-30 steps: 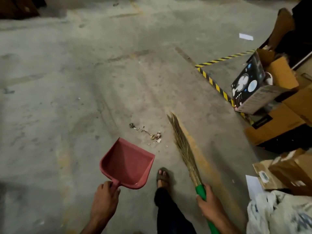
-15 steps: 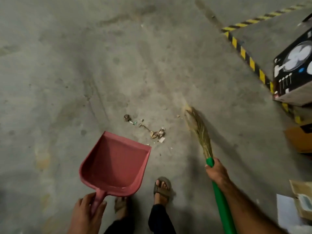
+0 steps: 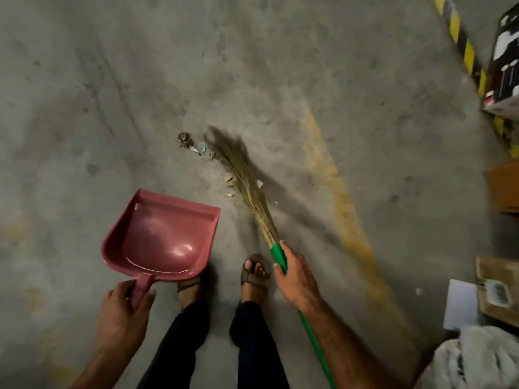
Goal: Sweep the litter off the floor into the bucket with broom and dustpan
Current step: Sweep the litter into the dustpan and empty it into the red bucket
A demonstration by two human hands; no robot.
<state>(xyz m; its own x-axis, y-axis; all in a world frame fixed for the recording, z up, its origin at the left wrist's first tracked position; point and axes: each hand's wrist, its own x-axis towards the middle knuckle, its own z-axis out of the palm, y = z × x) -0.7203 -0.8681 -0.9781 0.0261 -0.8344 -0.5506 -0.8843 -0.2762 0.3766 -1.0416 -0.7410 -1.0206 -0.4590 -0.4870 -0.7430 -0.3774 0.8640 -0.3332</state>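
Litter (image 3: 196, 147) beside broom (image 3: 247, 186) bristles; hands grip broom, dustpan (image 3: 160, 237).

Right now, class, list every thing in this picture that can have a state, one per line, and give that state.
Pink plastic dustpan: empty, mouth facing the litter, gripped by its handle.
Grass broom with green handle: bristle tips blurred, among the litter.
Small scraps of litter: on the concrete floor, none in the dustpan.
Left hand: grips the dustpan handle.
Right hand: grips the green broom handle.
Brown cardboard box: flaps shut, with a label.
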